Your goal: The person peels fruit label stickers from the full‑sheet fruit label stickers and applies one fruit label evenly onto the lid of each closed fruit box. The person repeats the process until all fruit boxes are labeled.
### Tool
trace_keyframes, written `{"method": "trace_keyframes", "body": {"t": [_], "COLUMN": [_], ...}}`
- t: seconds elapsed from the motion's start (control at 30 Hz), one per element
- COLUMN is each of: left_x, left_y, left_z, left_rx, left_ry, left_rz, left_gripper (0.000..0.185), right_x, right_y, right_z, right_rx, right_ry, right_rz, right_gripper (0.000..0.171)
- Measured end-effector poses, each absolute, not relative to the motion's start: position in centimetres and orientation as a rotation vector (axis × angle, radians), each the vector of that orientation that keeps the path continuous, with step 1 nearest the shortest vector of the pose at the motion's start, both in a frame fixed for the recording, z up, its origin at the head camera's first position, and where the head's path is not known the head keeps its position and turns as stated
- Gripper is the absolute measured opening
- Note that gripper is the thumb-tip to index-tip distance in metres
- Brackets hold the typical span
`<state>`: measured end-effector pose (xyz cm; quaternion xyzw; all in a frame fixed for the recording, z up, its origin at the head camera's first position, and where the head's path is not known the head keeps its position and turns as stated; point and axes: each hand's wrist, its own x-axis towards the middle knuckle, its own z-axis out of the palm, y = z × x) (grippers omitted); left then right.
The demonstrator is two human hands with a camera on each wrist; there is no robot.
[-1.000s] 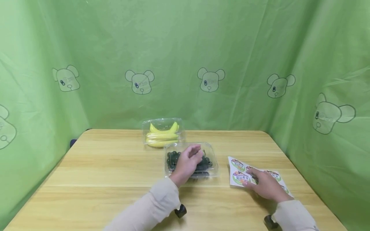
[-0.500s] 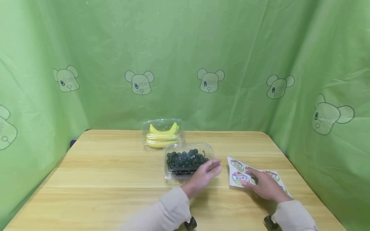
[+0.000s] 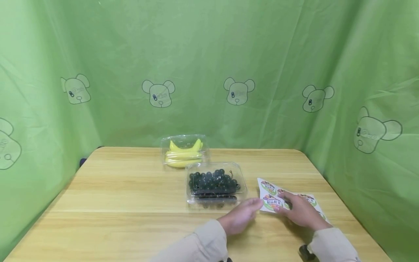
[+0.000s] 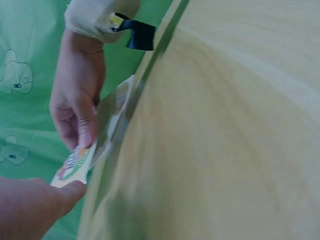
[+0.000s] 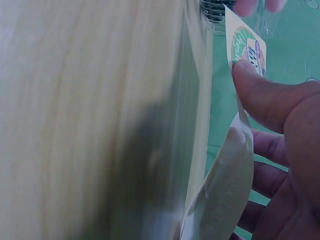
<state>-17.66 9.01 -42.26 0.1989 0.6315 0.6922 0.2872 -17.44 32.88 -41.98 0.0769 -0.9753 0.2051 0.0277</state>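
My right hand (image 3: 302, 211) holds a white sheet of round fruit stickers (image 3: 270, 206) by its middle, at the right of the table. In the right wrist view its thumb (image 5: 260, 92) lies on the printed face and the other fingers are behind the bent sheet. My left hand (image 3: 240, 216) reaches toward the sheet's left edge with its fingers extended, fingertips right at that edge. In the left wrist view its thumb (image 4: 70, 192) overlaps the sheet's near corner. A clear plastic clamshell of dark grapes (image 3: 212, 182) stands just beyond my left hand.
Behind the grapes, slightly to the left, another clear clamshell holds yellow bananas (image 3: 183, 154). The wooden table (image 3: 114, 203) is enclosed by green curtains (image 3: 196, 47) printed with bear-like heads. A dark strap piece (image 3: 306, 251) hangs by the right sleeve.
My left hand has moved right and toward me, from over the grape clamshell to the sticker sheet's left edge. The right hand and the sheet have stayed nearly still.
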Motion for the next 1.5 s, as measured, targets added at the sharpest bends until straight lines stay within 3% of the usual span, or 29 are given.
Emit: {"method": "trace_keyframes", "body": {"t": [0.67, 1.03, 1.5], "left_x": [-17.7, -18.0, -18.1], "left_y": [14.0, 14.0, 14.0], "left_z": [-45.4, -45.9, -45.7], "left_rx": [-0.083, -0.048, -0.086], "left_ry": [1.172, 1.085, 1.074], "left_rz": [2.376, 2.409, 2.416], "left_gripper": [0.049, 0.036, 0.036], "right_x": [-17.3, -17.4, -17.3], "right_y": [32.9, 33.1, 33.5], "right_z": [-41.8, -42.0, -42.2], "right_rx": [0.229, 0.237, 0.169], "right_ry": [-3.019, -3.025, -3.09], "right_rz": [0.668, 0.661, 0.681], "right_gripper": [0.063, 0.063, 0.072]}}
